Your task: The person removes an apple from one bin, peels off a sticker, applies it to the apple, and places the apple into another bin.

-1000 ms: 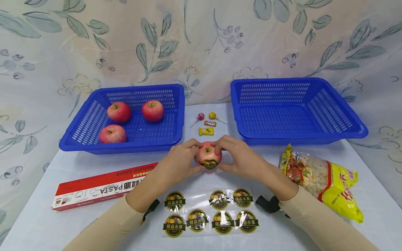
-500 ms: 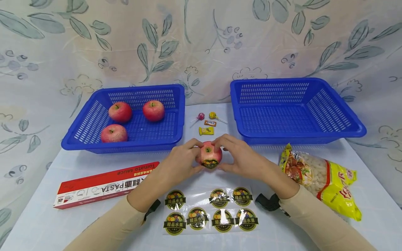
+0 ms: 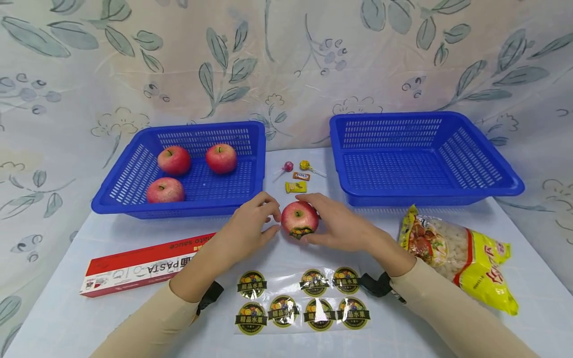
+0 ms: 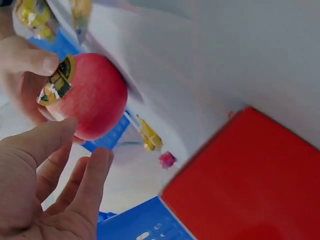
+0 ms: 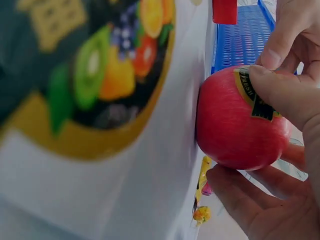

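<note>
From my remote seat I see both forearms in beige sleeves reaching forward and angling inward, each with a dark strap at the wrist. My right hand (image 3: 341,223) lies palm inward with its fingers (image 5: 235,200) curled and its thumb pressed forward (the right wrist view shows the thumb tip flattened). My left hand (image 3: 247,231) sits just beside it, relaxed, fingers (image 4: 92,172) loosely bent and holding nothing.
</note>
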Demonstrator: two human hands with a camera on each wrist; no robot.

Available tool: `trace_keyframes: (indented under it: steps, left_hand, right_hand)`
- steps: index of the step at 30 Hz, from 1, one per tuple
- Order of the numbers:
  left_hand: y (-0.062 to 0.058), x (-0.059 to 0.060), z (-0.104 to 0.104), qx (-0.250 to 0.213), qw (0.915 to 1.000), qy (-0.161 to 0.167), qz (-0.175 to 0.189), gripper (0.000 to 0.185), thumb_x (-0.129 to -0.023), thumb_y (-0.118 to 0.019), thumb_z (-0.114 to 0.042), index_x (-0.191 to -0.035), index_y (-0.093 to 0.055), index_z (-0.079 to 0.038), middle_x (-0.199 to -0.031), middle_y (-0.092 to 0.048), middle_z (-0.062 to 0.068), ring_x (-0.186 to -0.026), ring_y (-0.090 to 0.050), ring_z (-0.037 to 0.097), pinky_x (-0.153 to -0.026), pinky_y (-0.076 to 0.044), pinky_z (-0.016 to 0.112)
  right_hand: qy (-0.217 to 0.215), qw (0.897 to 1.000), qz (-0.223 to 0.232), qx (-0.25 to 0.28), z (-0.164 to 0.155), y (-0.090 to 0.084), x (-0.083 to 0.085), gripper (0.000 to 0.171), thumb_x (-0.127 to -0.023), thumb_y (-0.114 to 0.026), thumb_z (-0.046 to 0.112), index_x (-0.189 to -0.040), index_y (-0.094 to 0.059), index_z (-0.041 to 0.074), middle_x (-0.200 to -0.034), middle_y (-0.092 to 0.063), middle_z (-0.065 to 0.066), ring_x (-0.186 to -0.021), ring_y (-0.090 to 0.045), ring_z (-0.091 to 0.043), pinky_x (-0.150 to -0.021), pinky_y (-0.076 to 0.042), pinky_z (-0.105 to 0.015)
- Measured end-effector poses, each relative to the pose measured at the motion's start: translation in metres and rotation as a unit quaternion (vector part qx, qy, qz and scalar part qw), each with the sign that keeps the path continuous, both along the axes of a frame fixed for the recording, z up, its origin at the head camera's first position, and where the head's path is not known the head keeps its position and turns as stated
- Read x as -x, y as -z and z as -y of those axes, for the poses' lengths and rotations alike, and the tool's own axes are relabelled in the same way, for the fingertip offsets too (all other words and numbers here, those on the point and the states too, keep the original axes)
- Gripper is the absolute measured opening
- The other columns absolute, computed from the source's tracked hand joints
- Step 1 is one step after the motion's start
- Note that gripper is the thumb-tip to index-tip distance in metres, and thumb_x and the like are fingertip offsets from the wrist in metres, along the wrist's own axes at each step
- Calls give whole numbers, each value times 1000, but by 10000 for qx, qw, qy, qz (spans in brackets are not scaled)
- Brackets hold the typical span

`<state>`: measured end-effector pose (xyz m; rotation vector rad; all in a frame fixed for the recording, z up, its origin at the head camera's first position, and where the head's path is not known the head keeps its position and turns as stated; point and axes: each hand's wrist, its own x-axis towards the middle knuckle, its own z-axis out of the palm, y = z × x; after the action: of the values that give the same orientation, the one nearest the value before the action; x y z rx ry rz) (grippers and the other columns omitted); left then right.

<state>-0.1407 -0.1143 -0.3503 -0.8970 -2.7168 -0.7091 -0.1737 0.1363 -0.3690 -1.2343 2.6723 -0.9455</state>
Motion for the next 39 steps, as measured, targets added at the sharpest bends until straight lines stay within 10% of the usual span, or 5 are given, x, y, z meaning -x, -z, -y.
trace_keyframes:
  steps: [13, 28, 39]
  left_hand:
    - [1, 10, -9, -669, 9933, 340, 879, 22, -100, -62, -4, -122, -59, -4, -122, -66, 15, -107, -73, 27, -91, -59, 42]
    - [-15, 39, -56, -671, 9772, 828, 1837, 43, -105, -55, -14, -146, -45, -9, -134, -66, 16, -116, -70, 24, -96, -57, 37]
    - [-22, 52, -89, -803, 9680, 689, 2275, 49, -109, -50, -25, -156, -38, -16, -130, -69, 9, -109, -72, 22, -89, -58, 34]
  right_hand:
    - [-154, 9996, 82, -226, -29, -16, -11, 74, -76, -91, 27, -140, -58, 9, -132, -62, -2, -115, -60, -16, -94, -56, -38]
    - [-312, 9939, 1059, 45, -91, -78, -14, 73, -78, -91, 37, -141, -54, 27, -132, -59, 11, -118, -60, -11, -93, -57, -28]
    - [37, 9977, 639, -224, -125, -129, 5, 71, -79, -92, 23, -140, -55, 28, -133, -58, 9, -116, -62, -9, -94, -55, -23]
